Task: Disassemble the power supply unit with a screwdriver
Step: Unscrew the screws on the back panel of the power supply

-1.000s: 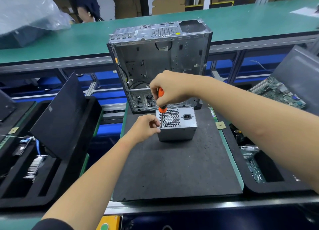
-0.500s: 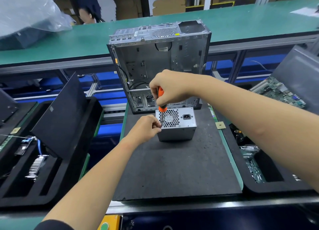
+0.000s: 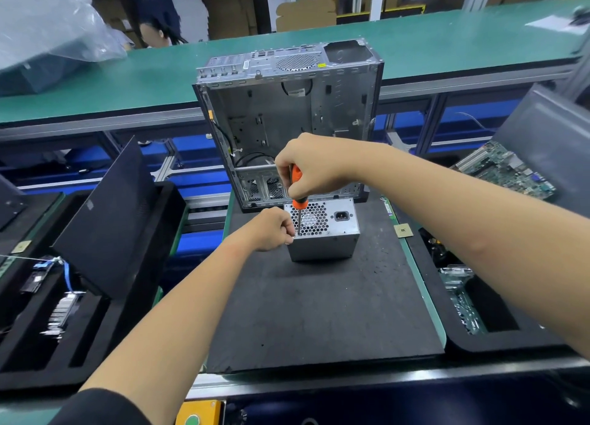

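Note:
A grey metal power supply unit [image 3: 332, 233] stands on a black foam mat [image 3: 319, 313], its top face showing a honeycomb fan grille and a power socket. My right hand [image 3: 309, 166] grips an orange-handled screwdriver [image 3: 297, 188] held upright, its shaft pointing down at the unit's top left corner. My left hand [image 3: 271, 230] is curled against the unit's left edge, its fingertips pinched at the screwdriver's tip; what they pinch is hidden.
An open, emptied computer case [image 3: 287, 121] stands just behind the unit. Black foam trays [image 3: 95, 265] with a leaning black panel lie to the left. Another tray [image 3: 479, 313] with parts lies to the right, a circuit board [image 3: 504, 169] beyond it. A green bench [image 3: 127, 73] runs behind.
Both hands hold nearly the same place at the unit's top left corner. The left hand's fingers have closed in a little toward the screwdriver tip.

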Demonstrator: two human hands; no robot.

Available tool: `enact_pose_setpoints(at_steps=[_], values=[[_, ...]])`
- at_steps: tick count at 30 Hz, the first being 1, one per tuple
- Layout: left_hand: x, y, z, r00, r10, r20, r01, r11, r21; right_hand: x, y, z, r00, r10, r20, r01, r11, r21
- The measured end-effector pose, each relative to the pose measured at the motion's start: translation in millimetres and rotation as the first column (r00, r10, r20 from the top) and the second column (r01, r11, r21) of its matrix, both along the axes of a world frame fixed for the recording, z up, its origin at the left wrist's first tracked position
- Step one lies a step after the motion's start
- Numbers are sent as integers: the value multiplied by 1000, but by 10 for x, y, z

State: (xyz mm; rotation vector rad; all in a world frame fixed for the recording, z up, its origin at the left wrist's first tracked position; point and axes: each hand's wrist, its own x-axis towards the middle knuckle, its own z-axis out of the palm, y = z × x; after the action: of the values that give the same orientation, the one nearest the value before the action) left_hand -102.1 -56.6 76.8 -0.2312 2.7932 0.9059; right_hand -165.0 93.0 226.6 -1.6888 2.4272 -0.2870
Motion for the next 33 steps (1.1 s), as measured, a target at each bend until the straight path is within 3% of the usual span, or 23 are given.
enact_pose_setpoints(at_steps=[13, 27, 33], values=[[68, -98, -80, 1000, 13, -18, -10, 985, 170, 12, -78, -28, 1000, 6, 12, -6, 1000, -24], [82, -80, -116, 984, -28, -174, 36, 998, 46, -10, -93, -13, 1000, 12, 10, -12, 1000, -14], [39, -60, -74, 992, -29, -119, 30, 1000, 3, 33, -91, -5, 998, 46, -34, -47, 999, -15]])
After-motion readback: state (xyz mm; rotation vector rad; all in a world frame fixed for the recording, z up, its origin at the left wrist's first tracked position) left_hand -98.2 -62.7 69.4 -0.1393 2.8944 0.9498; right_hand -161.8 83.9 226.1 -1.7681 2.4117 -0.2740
